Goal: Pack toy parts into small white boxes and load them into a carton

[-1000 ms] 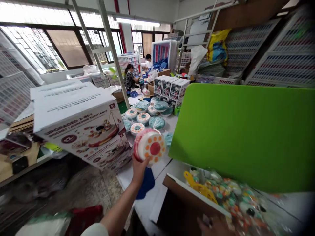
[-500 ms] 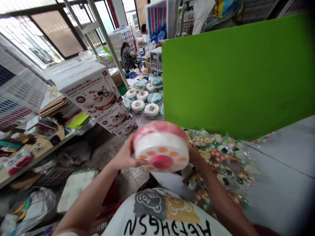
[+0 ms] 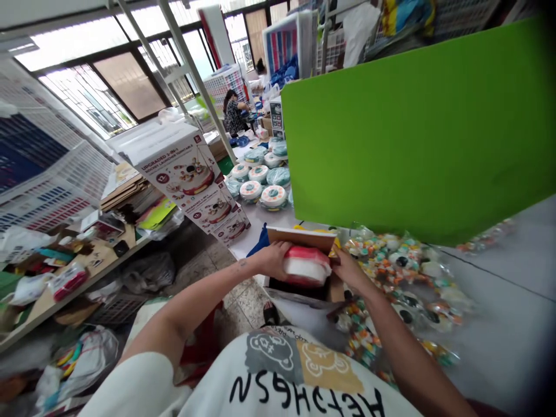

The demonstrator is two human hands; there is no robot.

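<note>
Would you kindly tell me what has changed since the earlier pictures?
The red-and-white disc, raised in the left hand, then in both, has come down into the open box's mouth. The left hand still holds it; the right hand is at the box's edge. The teal-and-white discs remain on the table.

The left hand (image 3: 275, 262) grips a red-and-white drum (image 3: 306, 267) in the mouth of a box (image 3: 299, 236); the right hand (image 3: 347, 270) is at the box's right side. Bagged parts (image 3: 417, 272) lie beside it, a green board (image 3: 412, 139) behind; over there sits a co-worker (image 3: 234, 116).
</note>
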